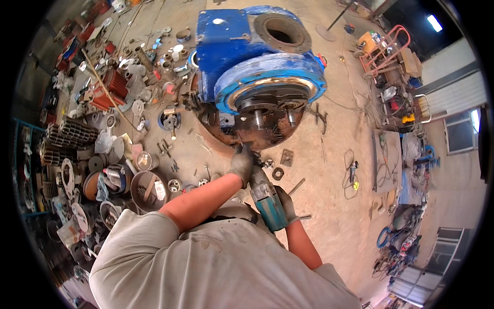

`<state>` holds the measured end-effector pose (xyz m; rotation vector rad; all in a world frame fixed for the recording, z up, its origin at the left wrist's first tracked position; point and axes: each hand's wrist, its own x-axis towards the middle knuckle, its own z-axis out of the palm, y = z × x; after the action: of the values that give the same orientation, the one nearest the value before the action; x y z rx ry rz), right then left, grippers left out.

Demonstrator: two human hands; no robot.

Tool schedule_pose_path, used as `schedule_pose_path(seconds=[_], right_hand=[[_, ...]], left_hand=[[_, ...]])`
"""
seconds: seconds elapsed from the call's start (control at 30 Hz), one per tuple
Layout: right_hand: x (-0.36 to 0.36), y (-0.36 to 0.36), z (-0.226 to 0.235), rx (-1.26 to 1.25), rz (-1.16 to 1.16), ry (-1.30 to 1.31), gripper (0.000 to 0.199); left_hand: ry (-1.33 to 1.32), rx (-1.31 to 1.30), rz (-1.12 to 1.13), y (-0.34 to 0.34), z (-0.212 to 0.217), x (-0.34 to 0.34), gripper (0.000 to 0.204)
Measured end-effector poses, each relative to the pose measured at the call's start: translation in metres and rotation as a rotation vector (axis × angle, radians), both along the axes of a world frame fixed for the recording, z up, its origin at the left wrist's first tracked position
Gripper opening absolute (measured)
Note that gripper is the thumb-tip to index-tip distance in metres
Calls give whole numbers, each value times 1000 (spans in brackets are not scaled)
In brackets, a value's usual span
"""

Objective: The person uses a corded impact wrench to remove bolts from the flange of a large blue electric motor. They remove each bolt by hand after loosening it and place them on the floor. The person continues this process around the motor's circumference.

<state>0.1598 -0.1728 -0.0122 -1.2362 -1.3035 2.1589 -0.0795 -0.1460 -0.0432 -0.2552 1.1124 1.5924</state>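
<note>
Both my hands wear dark grey gloves and grip a large power tool (268, 202), teal at the rear and grey in front, shaped like an angle grinder. My left hand (241, 164) is closed around its front end, where the working tip is partly hidden. My right hand (286, 204) is closed around the rear body; its fingers are partly covered by the tool. Just beyond stands a big blue machine housing (224, 38) with a round flanged opening (280, 32) on top. Two metal shafts (259, 119) stick out of its near face, above a rusty round base (216, 146).
Metal parts, buckets and a wide round tub (149, 190) crowd the floor on the left. Near the base lie a square plate (287, 158) and a small ring (278, 173). Rightward are another corded tool (353, 172), a flat board (387, 159) and a red hand truck (393, 49).
</note>
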Motion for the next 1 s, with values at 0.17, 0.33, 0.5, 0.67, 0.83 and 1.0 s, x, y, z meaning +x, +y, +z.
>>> schedule_pose_path(seconds=[0.17, 0.33, 0.5, 0.67, 0.83, 1.0], right_hand=[[-16, 3, -38, -118, 21, 68, 41], [-38, 6, -14, -435, -78, 130, 40], [-50, 7, 11, -267, -16, 54, 43], [-48, 9, 2, -296, -58, 2, 44], [-54, 9, 2, -354, -47, 57, 44], [-53, 8, -9, -211, 4, 20, 43]], left_hand=[[-62, -33, 70, -9, 5, -27, 21], [-140, -62, 91, -11, -16, -38, 23], [-130, 1, 97, -12, -27, -37, 23], [-169, 46, 118, -16, 1, -43, 26], [-198, 95, 101, -18, 0, -52, 26], [-382, 61, 148, -13, -4, -71, 26]])
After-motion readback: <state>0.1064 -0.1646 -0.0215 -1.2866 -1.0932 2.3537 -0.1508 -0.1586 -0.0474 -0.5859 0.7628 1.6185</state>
